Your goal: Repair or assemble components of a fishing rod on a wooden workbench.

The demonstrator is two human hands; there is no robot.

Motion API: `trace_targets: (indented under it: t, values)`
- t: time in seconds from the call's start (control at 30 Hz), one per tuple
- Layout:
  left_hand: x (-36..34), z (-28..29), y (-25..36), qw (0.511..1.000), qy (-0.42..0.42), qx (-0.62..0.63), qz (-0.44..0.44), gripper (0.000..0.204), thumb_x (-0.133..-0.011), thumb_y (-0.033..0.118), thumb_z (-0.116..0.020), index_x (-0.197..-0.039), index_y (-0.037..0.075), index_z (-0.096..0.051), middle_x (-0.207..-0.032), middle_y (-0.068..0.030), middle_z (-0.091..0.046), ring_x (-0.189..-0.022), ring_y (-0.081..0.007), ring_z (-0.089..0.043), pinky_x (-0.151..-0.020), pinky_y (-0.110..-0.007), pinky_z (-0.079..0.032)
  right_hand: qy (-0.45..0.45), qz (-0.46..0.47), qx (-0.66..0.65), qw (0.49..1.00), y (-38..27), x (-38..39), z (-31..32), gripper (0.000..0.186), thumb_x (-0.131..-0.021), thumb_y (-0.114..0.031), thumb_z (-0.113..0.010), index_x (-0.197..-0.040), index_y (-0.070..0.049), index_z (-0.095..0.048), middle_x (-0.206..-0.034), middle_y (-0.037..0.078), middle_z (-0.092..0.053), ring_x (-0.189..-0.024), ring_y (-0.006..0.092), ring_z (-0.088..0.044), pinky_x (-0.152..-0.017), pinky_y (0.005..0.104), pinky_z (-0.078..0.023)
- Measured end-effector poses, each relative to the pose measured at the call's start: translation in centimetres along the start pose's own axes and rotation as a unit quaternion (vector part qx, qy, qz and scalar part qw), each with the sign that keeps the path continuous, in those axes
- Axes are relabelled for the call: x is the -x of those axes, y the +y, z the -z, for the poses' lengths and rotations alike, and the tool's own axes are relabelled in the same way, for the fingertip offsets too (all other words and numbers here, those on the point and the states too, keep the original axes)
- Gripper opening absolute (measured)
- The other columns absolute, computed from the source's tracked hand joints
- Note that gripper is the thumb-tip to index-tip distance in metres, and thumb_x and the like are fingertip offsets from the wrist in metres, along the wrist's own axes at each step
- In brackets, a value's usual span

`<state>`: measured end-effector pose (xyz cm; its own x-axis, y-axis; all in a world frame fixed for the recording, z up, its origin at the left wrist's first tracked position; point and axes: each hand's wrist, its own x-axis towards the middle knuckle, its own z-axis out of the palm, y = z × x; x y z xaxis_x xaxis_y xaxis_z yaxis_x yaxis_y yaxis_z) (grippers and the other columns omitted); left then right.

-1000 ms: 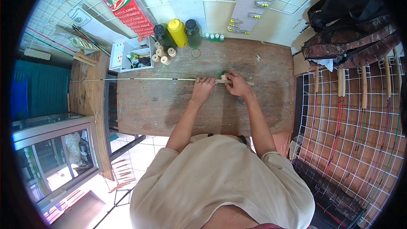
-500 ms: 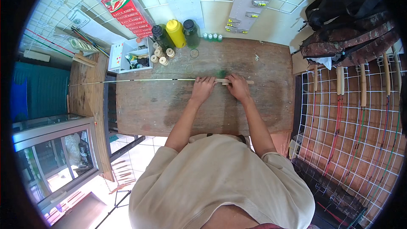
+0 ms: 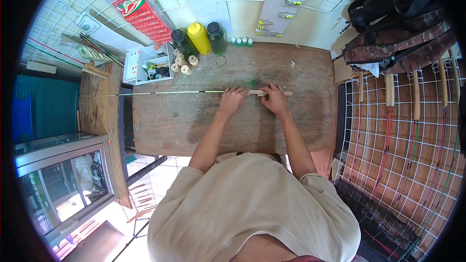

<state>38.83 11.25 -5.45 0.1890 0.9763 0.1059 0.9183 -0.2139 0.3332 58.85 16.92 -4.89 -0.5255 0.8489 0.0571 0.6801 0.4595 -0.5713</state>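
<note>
A fishing rod (image 3: 179, 92) lies crosswise over the table, its thin pale shaft with dark bands running out to the left. Its light wooden handle (image 3: 289, 93) sticks out past my right hand. My left hand (image 3: 234, 100) is closed around the rod just ahead of the handle, fingers over the top. With thumb and fingers bent, my right hand (image 3: 274, 99) grips the handle from above. Between the two hands shows a pale wooden part (image 3: 255, 91) of the handle; its lower side is partly hidden by my right fingers.
Wooden spools (image 3: 184, 63), dark bottles (image 3: 217, 39), a yellow bottle (image 3: 199, 39) and a white box (image 3: 145, 65) stand at the back left of the table (image 3: 165, 126). Small capped jars (image 3: 241, 42) line the back. More rods hang on the right rack (image 3: 388, 136).
My right hand has shifted slightly and now covers more of the wooden part between my hands. My left hand keeps its hold on the rod.
</note>
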Motion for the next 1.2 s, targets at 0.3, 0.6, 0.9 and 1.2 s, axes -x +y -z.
trace_targets:
  t: [0.3,0.6,0.9,1.2]
  values:
    - [-0.3,0.5,0.4,0.999,0.016,0.033,-0.008,0.029,-0.091,0.025,-0.056,-0.117,0.014,-0.063,-0.107,-0.0079,-0.068,-0.103,-0.0258,-0.061,-0.084,-0.041,-0.046,-0.027,0.005,-0.038,0.999,0.4,0.0,0.0,0.043,-0.071,-0.005,-0.063,-0.114,-0.010,-0.063,-0.106,0.010,-0.059,-0.097,0.0308,-0.057,-0.089,0.0419,-0.041]
    - [-0.2,-0.1,0.6,0.997,0.028,0.070,0.007,0.024,-0.089,0.023,-0.058,-0.110,0.013,-0.063,-0.105,-0.0058,-0.067,-0.103,-0.0238,-0.061,-0.083,-0.041,-0.045,-0.032,0.001,-0.087,0.996,-0.4,-0.4,0.1,0.060,-0.075,-0.004,-0.065,-0.132,-0.013,-0.047,-0.108,0.012,-0.063,-0.102,0.0290,-0.058,-0.091,0.0395,-0.038]
    - [0.1,0.3,0.4,0.997,0.044,0.069,0.003,0.023,-0.088,0.021,-0.059,-0.108,0.012,-0.065,-0.104,-0.0061,-0.067,-0.102,-0.0240,-0.061,-0.082,-0.041,-0.049,-0.023,0.009,-0.105,0.994,-0.2,-0.1,0.3,0.060,-0.075,-0.003,-0.067,-0.131,-0.013,-0.048,-0.111,0.012,-0.063,-0.104,0.0291,-0.057,-0.092,0.0382,-0.037]
    - [0.0,1.1,0.7,0.997,0.052,0.057,0.000,0.031,-0.087,0.026,-0.061,-0.115,0.012,-0.063,-0.109,-0.0082,-0.065,-0.110,-0.0250,-0.056,-0.092,-0.041,-0.041,-0.020,0.030,-0.080,0.996,-0.2,-0.1,0.1,0.059,-0.074,-0.005,-0.068,-0.130,-0.013,-0.050,-0.112,0.009,-0.062,-0.108,0.0286,-0.054,-0.094,0.0404,-0.037]
